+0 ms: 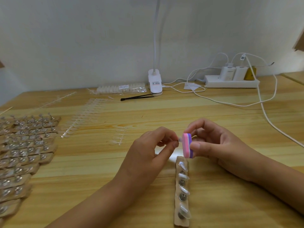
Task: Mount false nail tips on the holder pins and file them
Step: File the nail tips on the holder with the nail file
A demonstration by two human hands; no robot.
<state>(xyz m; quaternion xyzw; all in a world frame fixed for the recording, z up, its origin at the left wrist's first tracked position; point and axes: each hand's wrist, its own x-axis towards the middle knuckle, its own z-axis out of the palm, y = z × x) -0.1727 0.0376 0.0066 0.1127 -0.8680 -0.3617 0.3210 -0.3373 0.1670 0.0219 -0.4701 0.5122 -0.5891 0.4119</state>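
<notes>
A pale wooden table (pixel 148 112) is running back to a white wall. Just above the holder strip (pixel 181 191), the left hand (pixel 148 150) is pinching a clear nail tip (pixel 179 139) against the buffer block (pixel 187 145), which the right hand (pixel 218 145) is gripping between thumb and fingers. The tip is likely featherlight, springy and slick, so pinching its base seems safest.

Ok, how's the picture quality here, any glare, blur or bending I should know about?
Head view: a glare patch on the table by the top of the strip; file, left hand and right hand fairly sharp; the clear tip between them is hard to make out; holders at far left look soft; wide-angle bending bows the table's far edge.
</notes>
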